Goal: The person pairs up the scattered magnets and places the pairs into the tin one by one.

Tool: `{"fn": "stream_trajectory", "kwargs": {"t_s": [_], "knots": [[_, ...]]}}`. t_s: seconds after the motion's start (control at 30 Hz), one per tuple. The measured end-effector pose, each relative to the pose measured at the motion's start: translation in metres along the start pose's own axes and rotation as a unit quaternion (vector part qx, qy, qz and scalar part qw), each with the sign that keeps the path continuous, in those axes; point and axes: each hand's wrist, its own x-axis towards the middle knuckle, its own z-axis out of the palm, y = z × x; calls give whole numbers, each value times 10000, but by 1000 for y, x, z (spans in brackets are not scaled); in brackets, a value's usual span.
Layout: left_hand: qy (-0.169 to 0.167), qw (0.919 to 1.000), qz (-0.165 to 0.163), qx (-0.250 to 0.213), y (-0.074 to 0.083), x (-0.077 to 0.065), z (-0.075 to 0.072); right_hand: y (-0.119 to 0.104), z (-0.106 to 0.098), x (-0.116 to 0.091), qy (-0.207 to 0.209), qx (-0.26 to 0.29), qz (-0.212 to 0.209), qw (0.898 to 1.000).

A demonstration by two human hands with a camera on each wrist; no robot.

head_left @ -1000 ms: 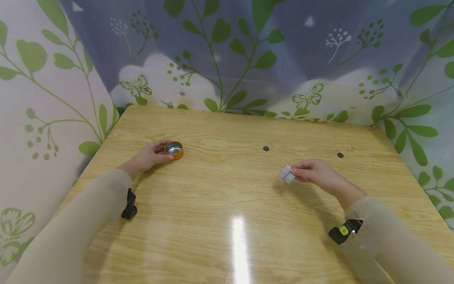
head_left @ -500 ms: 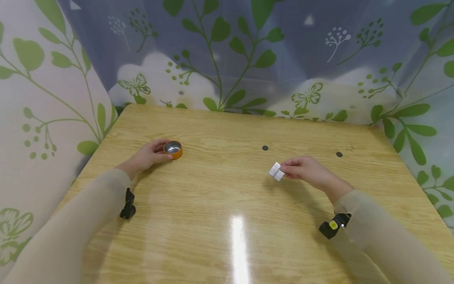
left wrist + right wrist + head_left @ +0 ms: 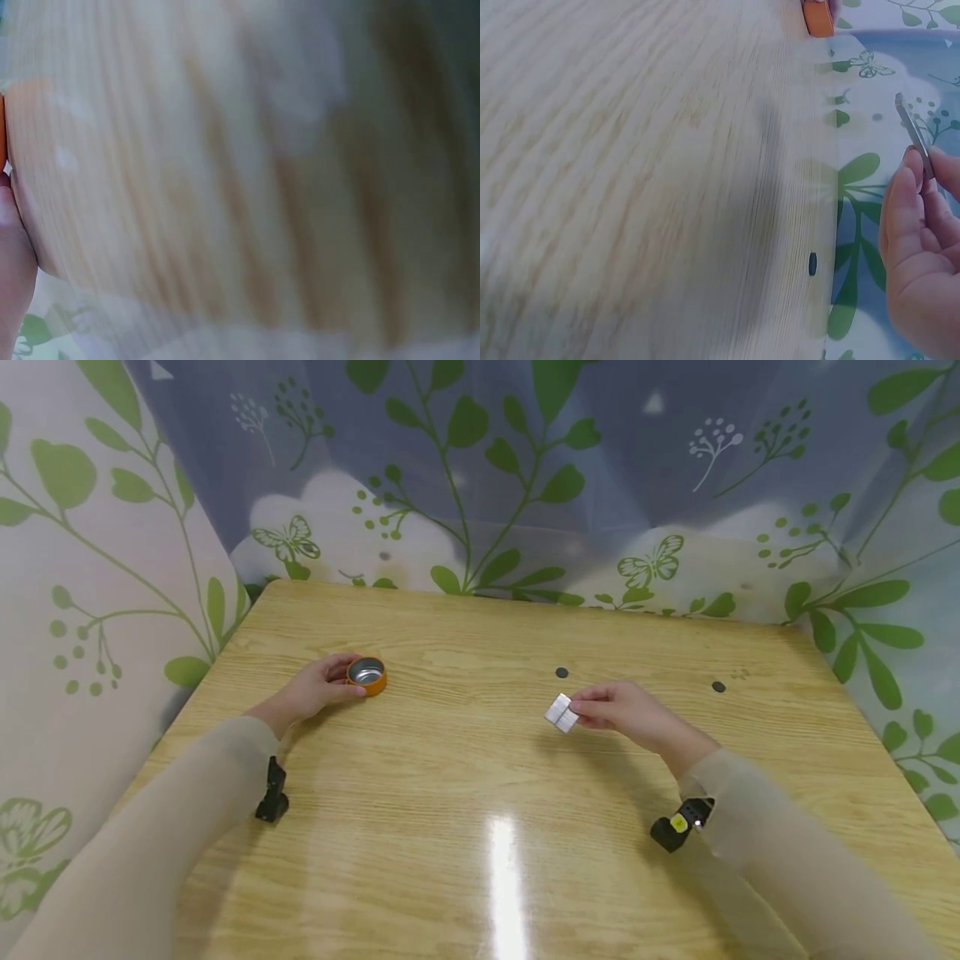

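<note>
At the left of the table, a small round orange bowl (image 3: 367, 676) with a shiny metal inside stands upright. My left hand (image 3: 318, 687) grips its left side, thumb in front and fingers behind. In the head view my right hand (image 3: 626, 714) pinches a small flat silvery-white square piece (image 3: 562, 713) with a line across its middle. The right wrist view shows this silvery piece (image 3: 913, 135) edge-on and thin, between thumb and fingers, raised above the table. Only a sliver of the bowl (image 3: 2, 135) appears in the left wrist view.
Two small dark discs lie on the wooden table (image 3: 450, 760): one disc (image 3: 562, 672) just beyond the silvery piece, the other disc (image 3: 718, 687) farther right. A leaf-patterned cloth (image 3: 510, 485) rises along the back and both sides.
My right hand has moved left and slightly away from me with the silvery piece, toward the bowl. The left hand and the bowl have stayed in place.
</note>
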Motion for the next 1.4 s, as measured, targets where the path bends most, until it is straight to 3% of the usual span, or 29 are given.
{"fn": "stream_trajectory", "kwargs": {"t_s": [0.87,1.4], "knots": [[15,10000,1,54,-6,3,-1,-29,36,30,54,554,-44,9984],[30,10000,-31,-4,-3,2,0,-48,58,52,87,1114,-295,9933]]}}
